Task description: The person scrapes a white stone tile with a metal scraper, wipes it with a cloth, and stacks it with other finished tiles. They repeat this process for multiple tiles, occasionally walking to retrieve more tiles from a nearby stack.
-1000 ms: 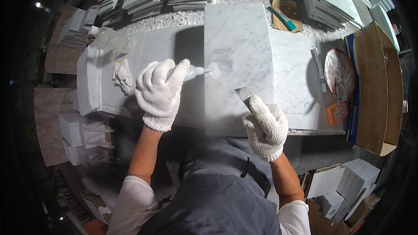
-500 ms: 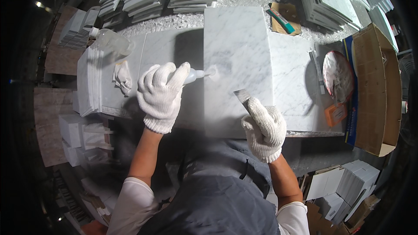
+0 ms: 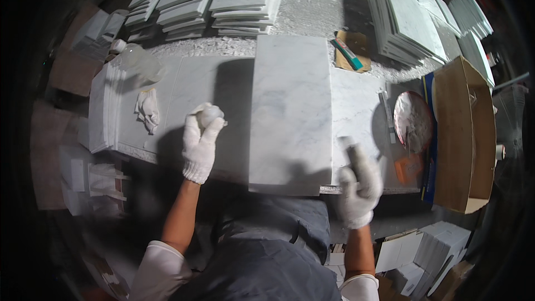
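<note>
A white marble slab (image 3: pixel 290 111) lies lengthwise away from me on the stone worktop (image 3: pixel 184 89). My left hand (image 3: pixel 199 140), in a white knit glove, is closed on a small clear squeeze bottle (image 3: pixel 210 116) just left of the slab. My right hand (image 3: pixel 359 181), also gloved, grips a scraper tool (image 3: pixel 350 147) at the slab's right side, near the front edge of the worktop. Both hands are off the slab's top face.
A crumpled white cloth (image 3: pixel 147 110) lies at the left of the worktop. A round dish of paste (image 3: pixel 412 121) and an orange object (image 3: pixel 407 168) sit right. Stacks of marble tiles (image 3: pixel 223 0) stand behind. A brown cardboard box (image 3: pixel 462 134) is far right.
Both hands have drawn back off the slab: the left with the bottle moved left, the right with the scraper moved right toward the front edge.
</note>
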Demonstrator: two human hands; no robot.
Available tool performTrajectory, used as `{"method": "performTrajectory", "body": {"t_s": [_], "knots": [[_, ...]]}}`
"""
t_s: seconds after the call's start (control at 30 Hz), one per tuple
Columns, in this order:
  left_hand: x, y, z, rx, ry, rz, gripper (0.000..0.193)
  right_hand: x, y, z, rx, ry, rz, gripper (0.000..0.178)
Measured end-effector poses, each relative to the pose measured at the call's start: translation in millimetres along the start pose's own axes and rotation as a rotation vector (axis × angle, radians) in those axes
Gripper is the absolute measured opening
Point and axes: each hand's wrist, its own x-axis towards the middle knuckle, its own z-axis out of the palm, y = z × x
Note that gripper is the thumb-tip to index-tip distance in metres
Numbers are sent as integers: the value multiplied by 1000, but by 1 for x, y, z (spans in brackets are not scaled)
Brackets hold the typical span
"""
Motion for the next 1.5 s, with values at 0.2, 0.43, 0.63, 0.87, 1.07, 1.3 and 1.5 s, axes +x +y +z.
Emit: {"method": "performTrajectory", "body": {"t_s": [0.2, 0.43, 0.63, 0.87, 1.07, 1.3, 1.5], "knots": [[12, -39, -17, 96, 139, 56, 32, 20, 52, -113, -315, 276, 406, 38], [12, -71, -19, 492, 268, 121, 43, 39, 101, -136, -867, 141, 298, 30], [14, -81, -22, 559, 299, 114, 50, 51, 118, -136, -981, 125, 337, 28], [14, -83, -22, 565, 301, 130, 50, 53, 139, -137, -674, 114, 396, 31], [13, -79, -19, 623, 317, 139, 50, 50, 143, -143, -530, 128, 500, 37], [11, -75, -15, 636, 329, 142, 48, 48, 146, -141, -315, 149, 611, 38], [12, -78, -17, 644, 334, 167, 47, 48, 144, -142, -259, 157, 593, 38]]}}
